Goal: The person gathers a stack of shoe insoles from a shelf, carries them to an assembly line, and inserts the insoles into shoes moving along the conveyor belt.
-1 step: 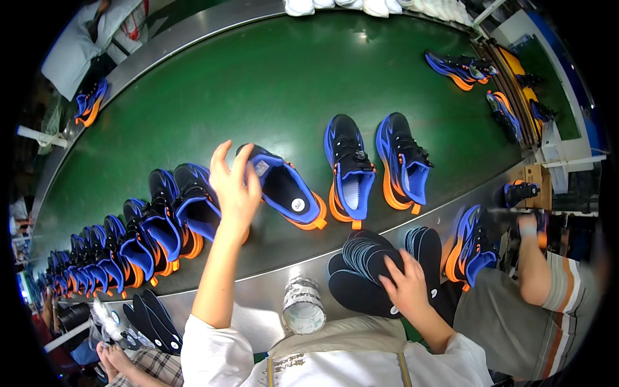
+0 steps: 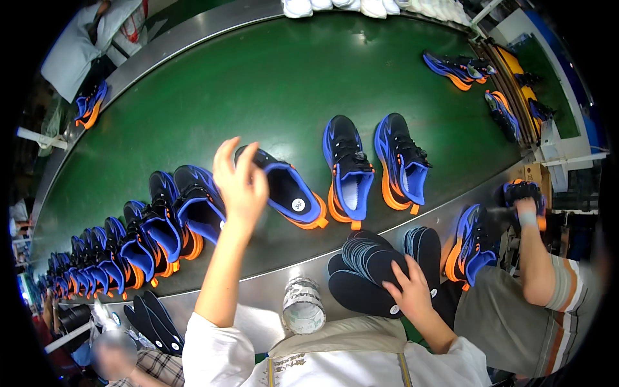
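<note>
Fingers [image 2: 240,169] of the left hand [image 2: 240,187] curl round the heel of a shoe [image 2: 284,188], grasping it and holding it tilted on the green belt [image 2: 258,84], its blue lining and dark insole with a white round sticker turned up. The heel itself is hidden behind the hand. The right hand [image 2: 409,293] lies with fingers spread and pressed flat on the top insole of a fanned stack of insoles [image 2: 361,271] on the metal ledge [image 2: 258,303] at the belt's near edge; whether it grips that insole cannot be made out.

Just right of the held shoe, a pair [image 2: 377,169] stands upright on the belt, black and blue uppers over orange soles. To the left a row of shoes [image 2: 129,242] overlaps and shrinks toward the rim, where single shoes blur together. A tape roll [image 2: 302,304] sits on the ledge between the two arms.

At the right, another person's hand [image 2: 525,206] presses a dark tool on a shoe; the tool is too blurred to tell. More shoes [image 2: 461,68] lie at the far right of the belt, and white soles [image 2: 361,6] are cut off by the top edge.
</note>
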The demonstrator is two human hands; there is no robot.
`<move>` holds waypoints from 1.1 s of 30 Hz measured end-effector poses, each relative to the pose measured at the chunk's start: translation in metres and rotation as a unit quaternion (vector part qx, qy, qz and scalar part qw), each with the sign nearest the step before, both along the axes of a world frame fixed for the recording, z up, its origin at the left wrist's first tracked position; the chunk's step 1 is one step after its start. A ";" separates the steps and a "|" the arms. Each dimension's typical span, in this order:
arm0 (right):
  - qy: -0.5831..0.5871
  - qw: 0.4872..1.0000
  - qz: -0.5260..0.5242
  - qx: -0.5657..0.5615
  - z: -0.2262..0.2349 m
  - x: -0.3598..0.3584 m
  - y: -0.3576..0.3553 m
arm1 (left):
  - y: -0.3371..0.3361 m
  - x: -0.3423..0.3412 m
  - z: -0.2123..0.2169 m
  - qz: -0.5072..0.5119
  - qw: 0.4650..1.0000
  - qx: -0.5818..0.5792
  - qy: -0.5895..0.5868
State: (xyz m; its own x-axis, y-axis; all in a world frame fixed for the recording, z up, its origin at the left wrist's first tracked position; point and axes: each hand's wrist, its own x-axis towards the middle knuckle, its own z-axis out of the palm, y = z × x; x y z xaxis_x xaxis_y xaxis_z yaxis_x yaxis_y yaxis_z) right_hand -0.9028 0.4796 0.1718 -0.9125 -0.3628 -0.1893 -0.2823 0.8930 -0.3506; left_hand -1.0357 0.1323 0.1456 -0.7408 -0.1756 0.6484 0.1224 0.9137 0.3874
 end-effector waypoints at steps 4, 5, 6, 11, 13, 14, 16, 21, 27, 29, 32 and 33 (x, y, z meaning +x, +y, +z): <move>-0.051 0.998 -0.042 0.014 -0.009 0.044 0.049 | 0.077 -0.025 0.013 -0.225 0.968 -0.028 -0.111; -0.041 0.998 -0.036 0.009 -0.014 0.049 0.056 | 0.090 -0.026 0.002 -0.255 0.957 -0.042 -0.134; -0.026 0.999 -0.026 0.003 -0.014 0.049 0.058 | 0.099 -0.029 -0.012 -0.263 0.950 -0.071 -0.155; 0.022 0.985 -0.125 -0.114 0.036 0.014 0.054 | 0.100 -0.049 -0.028 -0.213 0.956 0.119 -0.163; 0.010 0.971 -0.152 -0.183 0.050 -0.021 0.054 | 0.099 -0.050 -0.031 -0.169 0.967 0.146 -0.121; -0.041 0.954 -0.160 -0.251 0.059 -0.043 0.045 | 0.098 -0.048 -0.031 -0.136 0.972 0.161 -0.106; -0.111 0.946 -0.077 -0.294 0.075 -0.090 0.021 | 0.103 -0.046 -0.031 -0.098 0.966 0.213 -0.110; -0.333 0.920 -0.016 -0.206 0.046 -0.167 -0.038 | 0.085 -0.053 -0.041 -0.133 0.927 0.273 -0.218; 0.005 0.979 0.206 0.001 -0.060 -0.200 -0.084 | 0.077 -0.063 -0.040 -0.179 0.874 0.304 -0.334; 0.021 0.978 0.197 0.059 -0.057 -0.186 -0.107 | 0.066 -0.063 -0.041 -0.195 0.847 0.324 -0.374; 0.045 0.979 0.189 0.057 -0.046 -0.179 -0.106 | 0.069 -0.062 -0.035 -0.224 0.836 0.322 -0.383; 0.078 0.983 0.161 0.028 -0.038 -0.173 -0.106 | 0.073 -0.060 -0.036 -0.211 0.856 0.317 -0.351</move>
State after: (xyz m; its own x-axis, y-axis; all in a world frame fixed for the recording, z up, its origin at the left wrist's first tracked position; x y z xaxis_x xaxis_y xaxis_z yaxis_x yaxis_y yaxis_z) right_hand -1.0759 0.3740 0.1335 -0.7711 -0.6310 -0.0845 -0.6004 0.7649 -0.2334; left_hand -1.0959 0.2049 0.1093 -0.9927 0.0516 -0.1087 -0.0767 0.4253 0.9018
